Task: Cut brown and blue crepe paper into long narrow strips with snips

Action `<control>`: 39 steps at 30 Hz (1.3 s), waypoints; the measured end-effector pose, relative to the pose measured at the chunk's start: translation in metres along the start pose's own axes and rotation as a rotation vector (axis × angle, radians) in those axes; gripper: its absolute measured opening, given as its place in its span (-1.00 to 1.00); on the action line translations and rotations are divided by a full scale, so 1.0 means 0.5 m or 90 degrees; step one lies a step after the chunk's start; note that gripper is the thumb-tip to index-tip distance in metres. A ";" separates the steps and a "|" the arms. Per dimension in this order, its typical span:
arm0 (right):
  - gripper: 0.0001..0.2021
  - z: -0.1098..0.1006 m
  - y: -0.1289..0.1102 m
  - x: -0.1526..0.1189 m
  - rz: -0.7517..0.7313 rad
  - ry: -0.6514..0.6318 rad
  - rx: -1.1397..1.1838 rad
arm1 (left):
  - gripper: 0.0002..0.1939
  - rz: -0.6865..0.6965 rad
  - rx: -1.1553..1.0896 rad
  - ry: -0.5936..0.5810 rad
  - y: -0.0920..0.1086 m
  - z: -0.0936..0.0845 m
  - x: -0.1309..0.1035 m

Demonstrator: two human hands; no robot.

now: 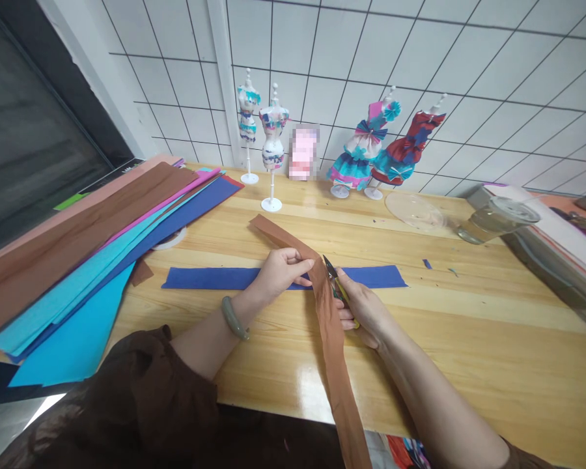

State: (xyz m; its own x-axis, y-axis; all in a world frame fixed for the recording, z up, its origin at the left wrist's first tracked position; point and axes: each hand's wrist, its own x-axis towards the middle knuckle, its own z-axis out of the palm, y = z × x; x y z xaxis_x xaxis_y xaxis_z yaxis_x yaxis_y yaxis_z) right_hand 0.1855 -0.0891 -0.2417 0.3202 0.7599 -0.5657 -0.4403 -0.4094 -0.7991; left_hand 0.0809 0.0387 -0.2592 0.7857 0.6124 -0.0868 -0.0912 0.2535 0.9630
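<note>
A long brown strip [331, 332] runs from the middle of the table down over its front edge. My left hand [286, 270] pinches this strip near its bend, thumb and fingers together. On the strip's right side, my right hand [364, 303] grips scissors [342, 286] with yellow handles; their dark blades point up and left beside the brown strip. A flat blue strip [209, 278] lies crosswise on the table, passing beneath the brown strip and both hands. Parts of the scissors' handles are hidden by my right fingers.
Brown, pink and blue sheets [92, 260] are piled at the left. Two bare mannequins [273, 140] and two dressed ones [366, 150] stand at the back, near a pixelated card [303, 153]. A clear cup [493, 220] stands at the right by a box [557, 260].
</note>
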 end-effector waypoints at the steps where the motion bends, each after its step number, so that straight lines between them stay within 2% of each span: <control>1: -0.54 -0.001 0.001 0.000 -0.004 0.003 -0.010 | -0.75 0.004 0.007 -0.002 0.000 0.000 0.000; 17: -0.51 -0.002 0.006 0.000 -0.036 0.039 -0.091 | -0.78 0.022 0.048 0.002 0.002 0.000 -0.001; 34: -0.55 -0.007 0.000 0.002 -0.032 -0.062 -0.058 | -0.73 -0.002 0.012 0.013 0.002 -0.003 0.003; 39: -0.51 -0.024 -0.015 -0.005 -0.007 -0.052 -0.082 | -0.74 -0.025 -0.042 0.061 0.009 -0.012 0.008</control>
State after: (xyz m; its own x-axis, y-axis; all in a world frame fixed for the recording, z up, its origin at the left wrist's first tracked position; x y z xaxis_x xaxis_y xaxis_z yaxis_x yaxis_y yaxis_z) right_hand 0.1982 -0.0937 -0.2367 0.2529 0.8011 -0.5425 -0.3235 -0.4584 -0.8278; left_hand 0.0800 0.0468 -0.2568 0.7276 0.6691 -0.1511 -0.1041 0.3255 0.9398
